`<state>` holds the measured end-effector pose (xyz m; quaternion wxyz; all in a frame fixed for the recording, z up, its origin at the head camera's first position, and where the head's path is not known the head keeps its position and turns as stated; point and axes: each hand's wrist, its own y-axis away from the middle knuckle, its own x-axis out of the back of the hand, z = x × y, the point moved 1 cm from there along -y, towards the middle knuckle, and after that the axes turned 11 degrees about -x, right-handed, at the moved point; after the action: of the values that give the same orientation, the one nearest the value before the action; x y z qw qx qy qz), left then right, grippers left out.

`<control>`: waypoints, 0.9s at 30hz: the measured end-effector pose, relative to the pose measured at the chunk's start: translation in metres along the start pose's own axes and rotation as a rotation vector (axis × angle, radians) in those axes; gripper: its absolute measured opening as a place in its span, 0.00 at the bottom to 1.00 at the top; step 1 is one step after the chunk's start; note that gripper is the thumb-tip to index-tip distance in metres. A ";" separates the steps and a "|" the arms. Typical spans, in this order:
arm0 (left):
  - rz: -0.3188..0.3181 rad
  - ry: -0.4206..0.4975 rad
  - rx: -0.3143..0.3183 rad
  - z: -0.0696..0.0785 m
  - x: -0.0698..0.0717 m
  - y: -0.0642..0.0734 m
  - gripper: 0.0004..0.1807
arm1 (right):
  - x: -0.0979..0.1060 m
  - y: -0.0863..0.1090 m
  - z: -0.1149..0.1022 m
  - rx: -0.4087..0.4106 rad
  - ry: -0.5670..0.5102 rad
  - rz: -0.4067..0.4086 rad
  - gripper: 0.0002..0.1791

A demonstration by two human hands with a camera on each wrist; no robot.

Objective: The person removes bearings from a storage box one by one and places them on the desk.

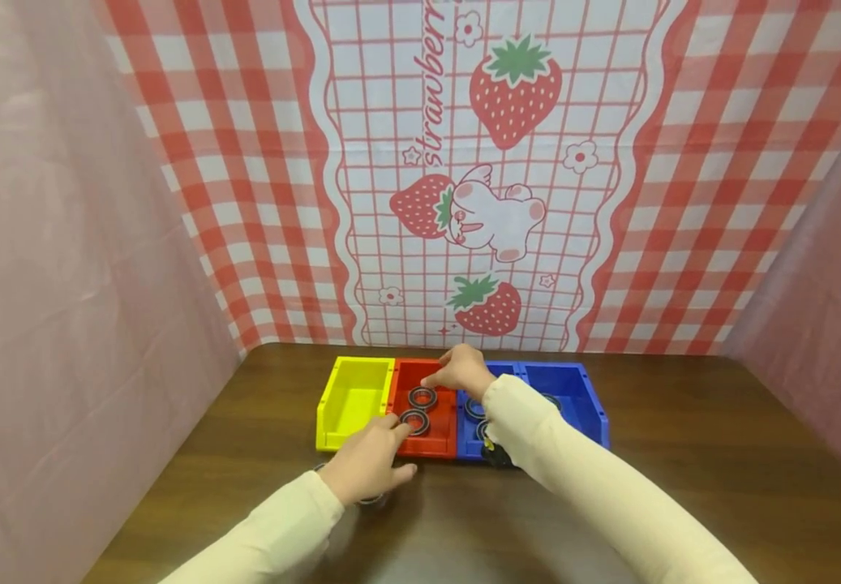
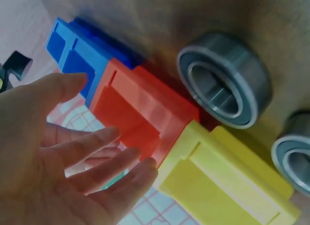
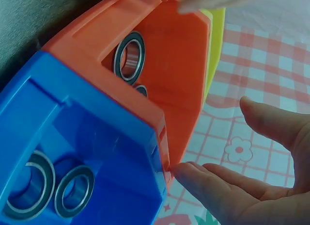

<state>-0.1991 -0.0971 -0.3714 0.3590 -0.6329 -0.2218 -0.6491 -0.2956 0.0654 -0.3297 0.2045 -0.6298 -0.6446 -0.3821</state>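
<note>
My left hand (image 1: pixel 367 462) hovers at the front of the red bin (image 1: pixel 435 448), fingers spread and holding nothing. Over the back of that bin reaches my right hand (image 1: pixel 465 371); its thumb and fingers are apart with nothing between them. In the right wrist view its fingertips are by the bin wall's upper edge. Inside the red bin lie two ring-shaped ball bearings, one larger (image 3: pixel 139 60) and one mostly hidden (image 3: pixel 141 89). Two more bearings, a larger (image 3: pixel 47 179) and a smaller (image 3: pixel 88 188), sit in the adjoining blue bin (image 3: pixel 121 186). Near my left hand, a large bearing (image 2: pixel 252 74) stands out on the table.
A yellow bin (image 1: pixel 354 405) adjoins the red one on the left. The far-right blue bin (image 1: pixel 581 401) holds a bearing partly hidden by my right sleeve. Another bearing (image 2: pixel 293 150) lies on the wooden table (image 1: pixel 654 503). Behind hangs a strawberry-print cloth (image 1: pixel 420 268).
</note>
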 end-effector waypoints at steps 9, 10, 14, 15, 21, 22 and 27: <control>0.023 0.031 0.049 -0.007 0.005 -0.021 0.25 | 0.007 -0.002 0.011 0.026 0.083 0.089 0.34; 0.025 0.032 0.049 -0.007 0.005 -0.024 0.26 | 0.008 -0.003 0.012 0.021 0.090 0.091 0.34; 0.015 0.042 0.045 -0.009 0.007 -0.038 0.25 | 0.009 -0.007 0.017 -0.011 0.109 0.088 0.36; 0.009 0.042 0.046 -0.009 0.007 -0.041 0.25 | 0.009 -0.008 0.019 -0.019 0.115 0.087 0.37; -0.054 0.033 0.066 -0.009 0.006 -0.054 0.24 | 0.006 -0.009 0.023 -0.068 0.099 0.052 0.34; -0.069 0.031 0.070 -0.010 0.006 -0.056 0.24 | 0.005 -0.009 0.024 -0.073 0.085 0.040 0.33; -0.120 0.060 0.097 -0.012 0.007 -0.064 0.25 | 0.003 -0.012 0.024 -0.087 0.028 0.005 0.33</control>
<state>-0.2541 -0.0661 -0.3549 0.3560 -0.5804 -0.2797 -0.6769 -0.3021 0.0863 -0.3447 0.1870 -0.6341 -0.6230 -0.4181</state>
